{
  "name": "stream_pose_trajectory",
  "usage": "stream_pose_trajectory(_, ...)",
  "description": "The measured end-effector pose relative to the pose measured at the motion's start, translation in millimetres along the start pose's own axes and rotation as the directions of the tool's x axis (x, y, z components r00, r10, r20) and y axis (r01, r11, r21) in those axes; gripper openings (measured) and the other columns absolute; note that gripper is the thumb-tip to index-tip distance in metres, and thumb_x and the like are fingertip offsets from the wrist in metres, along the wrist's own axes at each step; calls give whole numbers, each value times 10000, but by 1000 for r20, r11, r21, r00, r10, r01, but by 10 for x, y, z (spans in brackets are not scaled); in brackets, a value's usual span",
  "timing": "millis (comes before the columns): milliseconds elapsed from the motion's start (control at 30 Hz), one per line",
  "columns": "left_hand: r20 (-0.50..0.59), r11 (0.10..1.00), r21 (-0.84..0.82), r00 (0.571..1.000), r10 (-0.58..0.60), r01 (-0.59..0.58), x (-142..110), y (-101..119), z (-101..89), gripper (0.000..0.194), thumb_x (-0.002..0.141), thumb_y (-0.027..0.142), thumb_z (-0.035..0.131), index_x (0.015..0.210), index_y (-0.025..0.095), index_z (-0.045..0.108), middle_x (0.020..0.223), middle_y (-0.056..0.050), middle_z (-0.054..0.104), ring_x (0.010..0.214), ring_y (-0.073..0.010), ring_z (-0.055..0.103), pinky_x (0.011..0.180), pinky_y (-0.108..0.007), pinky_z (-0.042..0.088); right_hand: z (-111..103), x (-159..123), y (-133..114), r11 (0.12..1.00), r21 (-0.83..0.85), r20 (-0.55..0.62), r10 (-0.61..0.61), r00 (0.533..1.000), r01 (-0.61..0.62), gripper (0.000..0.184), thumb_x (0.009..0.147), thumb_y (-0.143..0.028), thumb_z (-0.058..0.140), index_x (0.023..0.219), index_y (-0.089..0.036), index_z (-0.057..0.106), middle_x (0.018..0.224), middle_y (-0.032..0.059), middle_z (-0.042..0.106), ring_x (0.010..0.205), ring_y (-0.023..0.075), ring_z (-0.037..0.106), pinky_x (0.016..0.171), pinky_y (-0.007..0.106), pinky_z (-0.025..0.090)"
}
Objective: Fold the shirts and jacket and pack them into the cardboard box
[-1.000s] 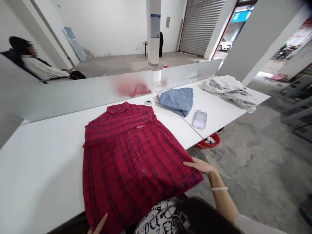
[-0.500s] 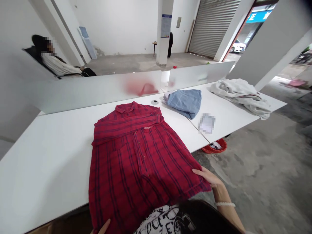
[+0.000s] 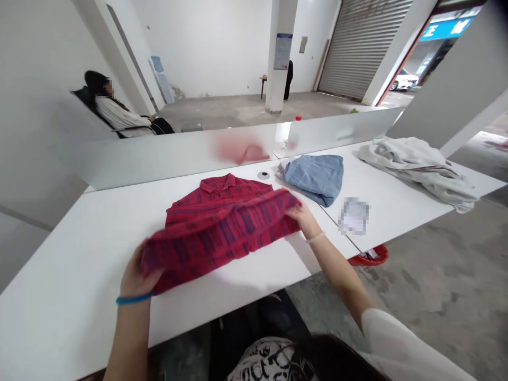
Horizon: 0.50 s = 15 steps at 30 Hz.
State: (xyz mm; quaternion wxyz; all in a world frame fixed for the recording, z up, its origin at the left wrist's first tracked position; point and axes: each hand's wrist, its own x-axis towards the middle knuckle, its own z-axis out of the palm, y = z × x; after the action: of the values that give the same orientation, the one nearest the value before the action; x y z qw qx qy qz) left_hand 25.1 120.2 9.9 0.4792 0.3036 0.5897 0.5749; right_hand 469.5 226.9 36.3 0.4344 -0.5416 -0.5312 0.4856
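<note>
A red plaid shirt [image 3: 222, 219] lies on the white table [image 3: 71, 264], its collar toward the far divider. The bottom half is lifted and carried up over the top half. My left hand [image 3: 133, 275], with a blue band on the wrist, grips the hem's left corner. On the other side, my right hand [image 3: 304, 217], wearing a pale bead bracelet, grips the hem's right corner near the shirt's shoulder.
A folded blue garment [image 3: 315, 177] lies just right of the shirt, and a grey-white heap of clothes [image 3: 416, 164] sits further right. A frosted divider [image 3: 166, 153] runs along the table's back. A red basin [image 3: 371, 256] sits on the floor. A person reclines in a chair [image 3: 115, 108] at back left.
Both hands took hold of the hem at the near edge and lifted it up and away, folding the shirt's lower half over the upper half. The camera view shifted left.
</note>
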Motion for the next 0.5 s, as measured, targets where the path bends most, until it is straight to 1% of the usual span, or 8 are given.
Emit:
stream_pose_trajectory(100,66,992,-120,997,46,-38,508,253,413,547,912,453,239,1321,150,441,1302,-145,557,1161,-205,568,914,-356,511,374,652,-87,994,67,116,-95,989,88,608,976,-474,170,1322,-49,435,1272,183,572,1194,218,541,974,398,452)
stream_pose_trajectory(167,73,986,69,986,148,-153,711,191,634,624,932,467,105,1416,125,299,1412,-196,432,1176,-211,558,944,-382,484,643,887,2,979,-73,191,-174,966,190,655,977,-472,54,1393,-51,335,1310,204,534,1175,203,557,991,405,437)
stream_pose_trajectory(233,58,899,365,969,239,-244,812,15,790,649,933,500,117,1456,133,234,1449,-203,378,1224,-237,517,998,-424,431,864,952,177,909,-301,220,-227,949,288,622,976,-492,110,1429,-113,303,1368,177,488,1226,208,511,1048,441,367)
stream_pose_trajectory(300,96,754,580,945,312,-308,844,-181,875,653,922,517,247,1443,128,297,1441,-186,402,1310,-273,413,1088,-479,304,993,918,375,754,-535,255,-286,924,381,570,966,-501,251,1416,-169,363,1431,140,424,1337,252,368,1109,521,216)
stream_pose_trajectory(367,190,549,740,904,382,-388,845,-331,893,653,896,513,354,1409,110,379,1437,-174,415,1379,-304,284,1137,-538,122,1023,877,535,553,-701,318,-321,892,449,540,951,-491,343,1390,-189,426,1479,123,353,1399,304,218,1114,586,67)
stream_pose_trajectory(433,268,249,885,867,419,-394,851,-412,862,659,891,508,356,1397,86,400,1461,-168,375,1406,-330,193,1127,-576,13,986,884,624,351,-825,340,-316,886,442,545,959,-487,321,1401,-185,421,1495,133,315,1404,336,177,1096,618,28)
stream_pose_trajectory(467,285,129,922,864,415,-366,860,-430,839,662,893,505,346,1398,80,397,1477,-161,347,1407,-343,174,1120,-589,6,958,905,641,303,-858,326,-303,895,415,558,961,-492,306,1415,-182,401,1498,139,306,1400,344,184,1092,623,37)
stream_pose_trajectory(500,278,62,942,871,405,-330,874,-436,815,659,895,499,337,1399,79,395,1492,-152,321,1406,-354,167,1117,-595,20,930,931,645,275,-880,308,-288,907,386,575,961,-503,292,1429,-181,376,1501,141,298,1397,349,192,1090,624,56)
